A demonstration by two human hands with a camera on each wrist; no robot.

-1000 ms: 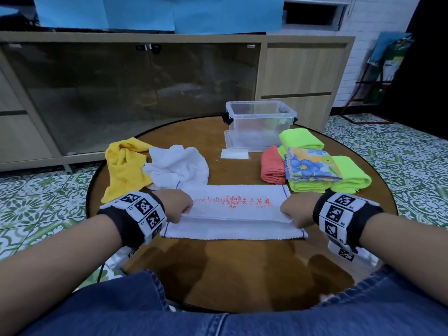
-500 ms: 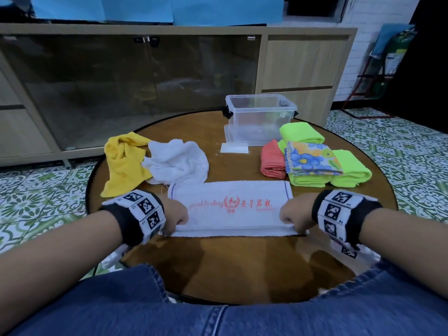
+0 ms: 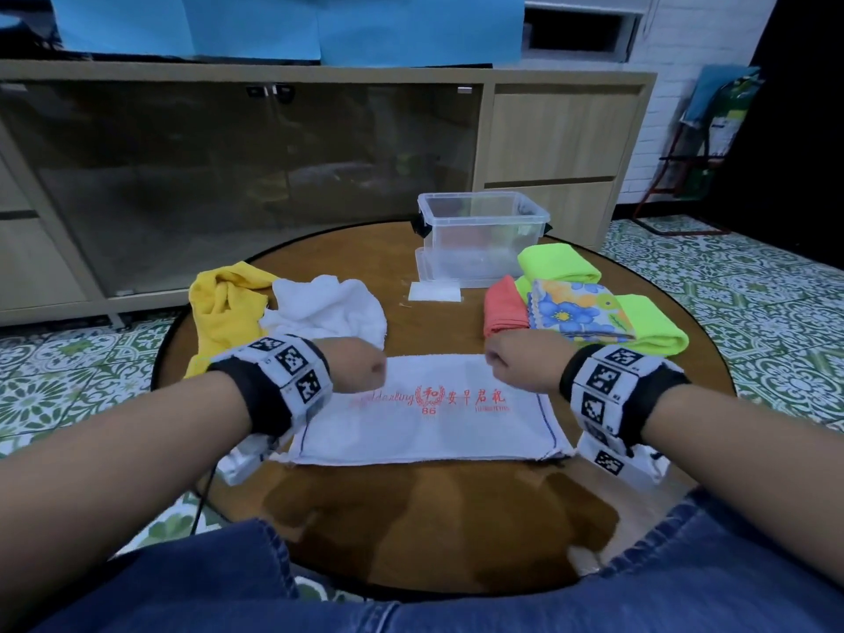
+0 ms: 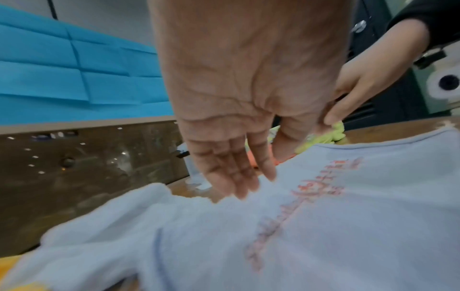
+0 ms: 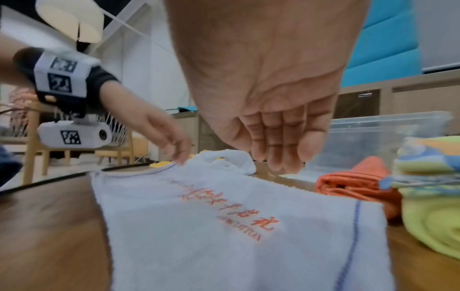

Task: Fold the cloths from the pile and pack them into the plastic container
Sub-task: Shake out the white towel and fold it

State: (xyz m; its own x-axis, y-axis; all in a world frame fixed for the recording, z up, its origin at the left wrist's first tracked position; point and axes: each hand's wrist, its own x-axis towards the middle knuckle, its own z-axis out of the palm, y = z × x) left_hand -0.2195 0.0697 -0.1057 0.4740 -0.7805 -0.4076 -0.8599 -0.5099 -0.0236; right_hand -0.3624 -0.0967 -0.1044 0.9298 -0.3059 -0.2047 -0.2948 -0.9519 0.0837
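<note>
A white towel (image 3: 434, 418) with red print lies folded flat on the round wooden table (image 3: 434, 518), near me. My left hand (image 3: 365, 372) is over its far left edge; in the right wrist view the straight fingertips (image 5: 180, 157) touch that edge. My right hand (image 3: 507, 363) hovers just above the far right part with its fingers (image 5: 278, 153) extended, holding nothing. The clear plastic container (image 3: 484, 239) stands behind, open, and looks empty. A crumpled yellow cloth (image 3: 224, 308) and a crumpled white cloth (image 3: 329, 308) lie at the left.
Folded cloths sit right of the towel: a coral one (image 3: 502, 308), a floral one (image 3: 575, 308) and lime green ones (image 3: 653, 326). A small white card (image 3: 434, 293) lies before the container. A long cabinet (image 3: 274, 175) stands behind the table. My knees are under the near edge.
Both hands drew the towel's upper layer to the near edge, let it go, and moved forward to the far edge with fingers straightened.
</note>
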